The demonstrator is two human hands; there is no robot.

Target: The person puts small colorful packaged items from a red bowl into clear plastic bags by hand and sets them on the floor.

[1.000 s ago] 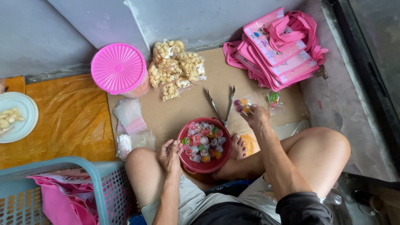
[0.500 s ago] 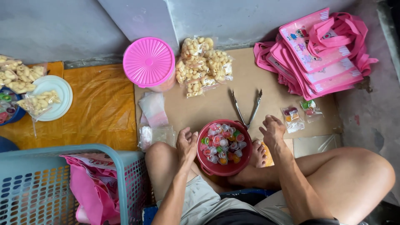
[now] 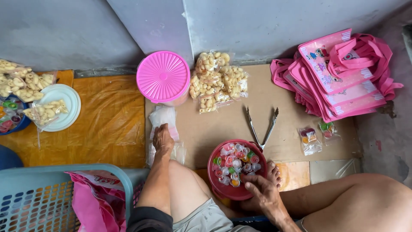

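I sit cross-legged on the floor. My left hand (image 3: 163, 139) rests on a stack of clear plastic bags (image 3: 164, 118) on the cardboard sheet (image 3: 227, 124), fingers pressed on the top bag. My right hand (image 3: 262, 189) lies on the near rim of a red bowl (image 3: 219, 189) filled with small coloured jelly cups (image 3: 236, 163); whether it holds one I cannot tell. Metal tongs (image 3: 262, 126) lie just behind the bowl. Two small filled bags of jelly cups (image 3: 315, 136) lie to the right.
A pink lidded tub (image 3: 163, 77) and packets of pale puffed snacks (image 3: 216, 81) stand at the back. Pink printed tote bags (image 3: 339, 77) are piled right. A white plate (image 3: 64, 103) with snack packets sits left; a blue basket (image 3: 51, 202) stands near left.
My left hand has left the bowl's side and reached left onto the plastic bags. My right hand has come back from the filled bags to the bowl's rim. The view swung left.
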